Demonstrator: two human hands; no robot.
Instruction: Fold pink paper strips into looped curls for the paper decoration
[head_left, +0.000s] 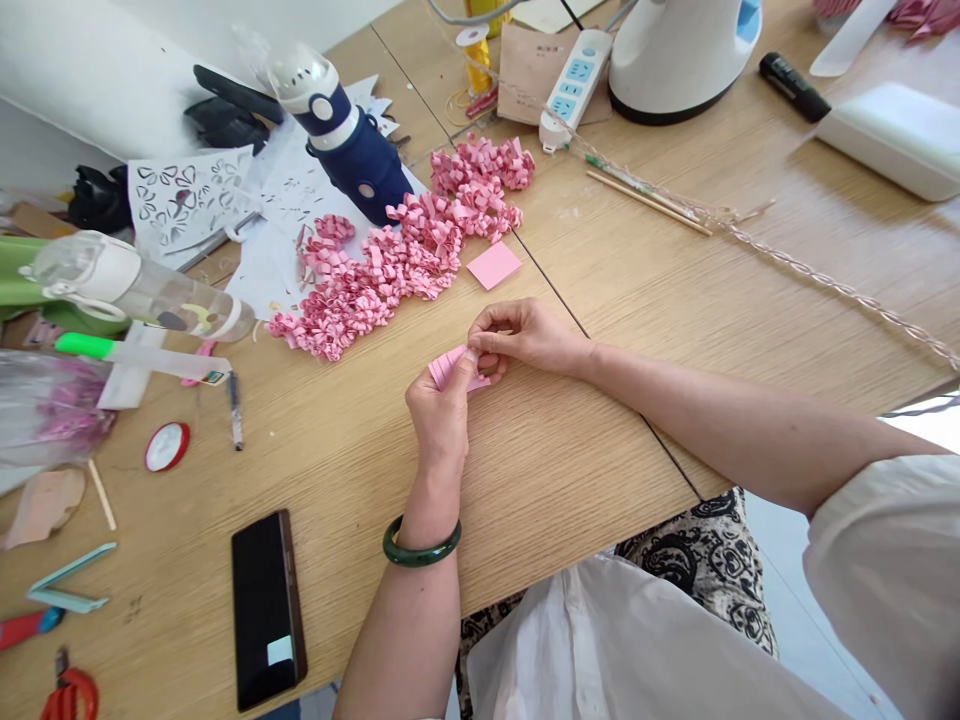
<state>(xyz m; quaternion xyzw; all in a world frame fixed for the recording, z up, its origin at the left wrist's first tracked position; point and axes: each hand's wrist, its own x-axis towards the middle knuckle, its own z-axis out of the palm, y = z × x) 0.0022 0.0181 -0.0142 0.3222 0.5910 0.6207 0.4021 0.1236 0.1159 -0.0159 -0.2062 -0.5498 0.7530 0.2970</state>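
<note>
Centrally placed: one pink paper piece (444,368), small, with parallel lines (cuts or creases, could not tell), held over the bare wooden table (540,450).

Left hand (441,405): closed on that piece, thumb on top, fingers beneath; dark green bangle (422,556) at the wrist.

Right hand (536,335): narrow pinch, thumb and forefinger tips meeting at the paper beside the left thumb; whether paper lay between them was hidden.

Handling, as judged: the left thumb needed to press flat and firm close to the spot being worked, so the paper would not buckle. The right fingertips called for a light touch, one narrow section at a time; thin paper seemed apt to tear or crease.

Beyond the hands: one flat pink card (493,265), near a heap of curled pink paper strips (420,245).
</note>
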